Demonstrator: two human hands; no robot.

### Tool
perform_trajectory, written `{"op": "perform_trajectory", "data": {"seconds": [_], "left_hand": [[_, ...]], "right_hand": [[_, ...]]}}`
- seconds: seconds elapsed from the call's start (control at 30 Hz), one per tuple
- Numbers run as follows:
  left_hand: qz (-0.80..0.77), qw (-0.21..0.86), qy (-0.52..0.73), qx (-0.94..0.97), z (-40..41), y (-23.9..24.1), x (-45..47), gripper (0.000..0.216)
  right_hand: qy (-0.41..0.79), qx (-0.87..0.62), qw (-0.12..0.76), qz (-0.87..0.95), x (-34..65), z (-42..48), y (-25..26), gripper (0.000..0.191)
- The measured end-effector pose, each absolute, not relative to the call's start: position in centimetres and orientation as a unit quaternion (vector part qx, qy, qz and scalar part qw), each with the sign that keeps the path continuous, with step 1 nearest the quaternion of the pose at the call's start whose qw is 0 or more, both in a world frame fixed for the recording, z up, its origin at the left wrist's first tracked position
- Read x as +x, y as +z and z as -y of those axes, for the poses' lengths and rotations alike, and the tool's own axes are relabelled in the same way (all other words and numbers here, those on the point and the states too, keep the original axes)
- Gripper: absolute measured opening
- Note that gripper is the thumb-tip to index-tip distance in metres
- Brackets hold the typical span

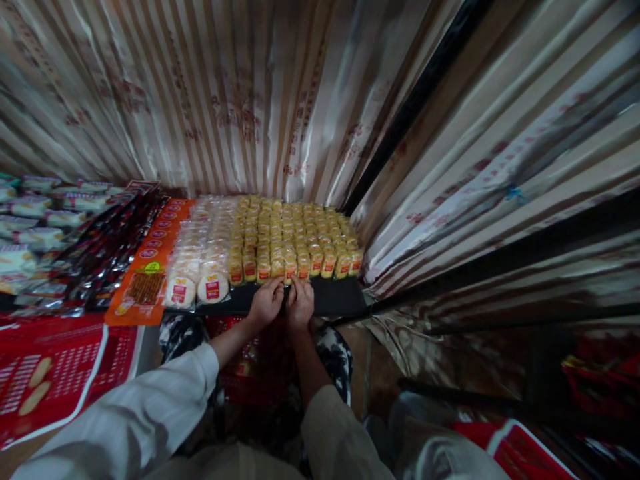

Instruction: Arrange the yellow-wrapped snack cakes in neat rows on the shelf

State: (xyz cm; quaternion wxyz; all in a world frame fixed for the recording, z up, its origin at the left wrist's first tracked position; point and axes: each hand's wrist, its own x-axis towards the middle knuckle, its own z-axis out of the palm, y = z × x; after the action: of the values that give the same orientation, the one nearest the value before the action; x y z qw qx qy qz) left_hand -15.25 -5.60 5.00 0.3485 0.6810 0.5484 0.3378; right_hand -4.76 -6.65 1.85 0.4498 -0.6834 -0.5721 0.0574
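Observation:
My left hand (267, 305) and my right hand (301, 303) are close together at the front edge of a black shelf (333, 295). Their fingers are bent and pinched at a small yellow wrapped cake (290, 268) with a red label, in the front row. Around it stand tight rows of the same wrapped cakes (327, 260), several deep. Left of these lie two rows of round white wrapped snacks (213, 285), also red-labelled. My fingertips partly cover the lower front of the cakes.
Further left are an orange snack bag (143, 267), dark shiny packets (105, 247) and white-green packets (30, 207). A red shopping bag (65, 353) hangs or lies below at left. Behind the shelf is a striped curtain (225, 100), with a black pole (400, 113) at right.

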Motion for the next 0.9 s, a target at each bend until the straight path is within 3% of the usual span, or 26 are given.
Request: {"op": "perform_trajectory", "data": {"seconds": [0.17, 0.47, 0.7, 0.8, 0.9], "left_hand": [[-0.574, 0.433, 0.353, 0.598, 5.2, 4.8, -15.1, 0.034], [-0.556, 0.476, 0.329, 0.597, 6.2, 5.3, -14.6, 0.033], [-0.541, 0.436, 0.302, 0.652, 10.3, 4.4, -17.1, 0.025], [-0.56, 0.434, 0.229, 0.667, 12.5, 2.9, -18.8, 0.026], [-0.608, 0.477, 0.109, 0.626, 14.5, 0.7, -20.1, 0.026]], "right_hand": [[0.061, -0.682, 0.467, 0.559, -4.9, 6.7, 1.9, 0.037], [0.078, -0.626, 0.505, 0.589, -4.1, 7.4, 3.0, 0.039], [0.168, -0.6, 0.505, 0.597, -5.1, 12.3, 3.4, 0.03], [0.228, -0.63, 0.452, 0.589, -6.3, 14.7, 1.5, 0.028], [0.312, -0.698, 0.297, 0.572, -7.7, 16.0, -1.3, 0.03]]}}
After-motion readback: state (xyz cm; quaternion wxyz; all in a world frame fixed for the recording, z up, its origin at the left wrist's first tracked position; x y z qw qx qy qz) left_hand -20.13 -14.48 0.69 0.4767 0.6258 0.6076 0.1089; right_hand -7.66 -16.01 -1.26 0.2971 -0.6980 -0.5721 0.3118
